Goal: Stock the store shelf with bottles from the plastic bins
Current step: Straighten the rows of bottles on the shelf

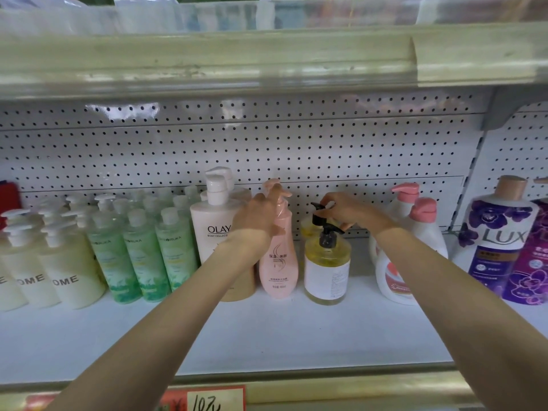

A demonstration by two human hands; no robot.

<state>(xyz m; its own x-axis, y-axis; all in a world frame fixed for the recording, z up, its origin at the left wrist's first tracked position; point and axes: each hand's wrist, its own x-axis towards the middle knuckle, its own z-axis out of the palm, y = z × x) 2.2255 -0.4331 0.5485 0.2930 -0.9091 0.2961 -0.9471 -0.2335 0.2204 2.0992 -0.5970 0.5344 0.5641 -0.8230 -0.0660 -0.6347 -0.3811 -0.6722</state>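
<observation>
Bottle pink, curvy (left hand grips); right hand pinches black pump.

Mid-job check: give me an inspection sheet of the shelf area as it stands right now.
Surface: white shelf, bottles standing along its back.
Job's things: pink bottle upright beside Olay bottle; yellow bottle upright to its right.
Clutter: nothing seen.
Grips: left hand holds pink bottle's neck; right hand pinches black pump above yellow bottle.
Cables: nothing seen.
Surroundings: green bottles left, Lux bottles right, pegboard behind, price tag below.
</observation>
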